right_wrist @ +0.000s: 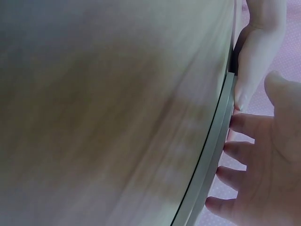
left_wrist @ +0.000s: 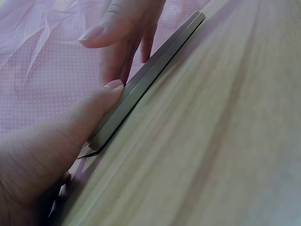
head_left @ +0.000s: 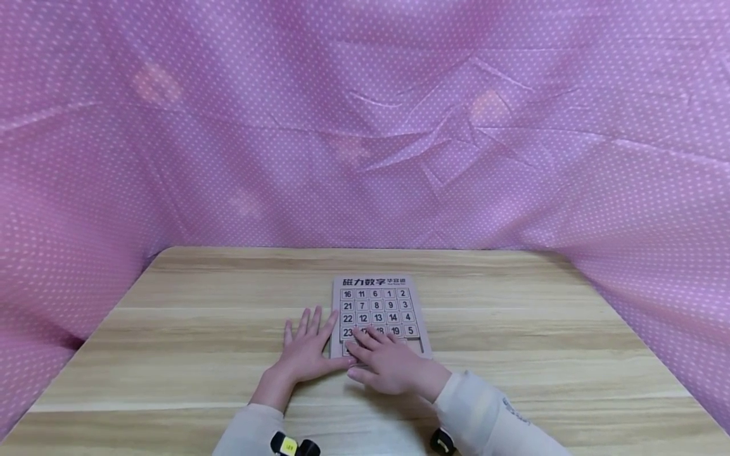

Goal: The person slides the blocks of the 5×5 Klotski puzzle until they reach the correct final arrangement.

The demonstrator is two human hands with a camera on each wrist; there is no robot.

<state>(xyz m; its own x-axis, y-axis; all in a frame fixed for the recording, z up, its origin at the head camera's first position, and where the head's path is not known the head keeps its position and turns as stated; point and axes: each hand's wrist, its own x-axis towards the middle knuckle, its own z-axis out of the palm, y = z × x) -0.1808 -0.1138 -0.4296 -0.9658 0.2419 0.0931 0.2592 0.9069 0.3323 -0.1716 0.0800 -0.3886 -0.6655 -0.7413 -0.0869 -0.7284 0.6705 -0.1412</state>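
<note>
A grey sliding number puzzle (head_left: 422,320) lies flat on the table, its numbered tiles in rows under a printed heading. An open slot shows at its lower right corner; part of the bottom row is hidden under my right hand. My left hand (head_left: 308,354) lies along the puzzle's left side with fingers spread and straight. In the left wrist view, its thumb (left_wrist: 101,101) rests against the puzzle's near edge (left_wrist: 150,70). Over the lower tiles stretches my right hand (head_left: 388,364), its extended fingertips touching around 17 and 18. The right wrist view shows these fingers (right_wrist: 235,176) side by side.
The wooden table (head_left: 513,304) reaches out on both sides of the puzzle and behind it. Pink dotted cloth (head_left: 365,158) hangs behind the table and along its sides. Both sleeves are pale, and a dark device with a yellow label (head_left: 289,446) sits at the left wrist.
</note>
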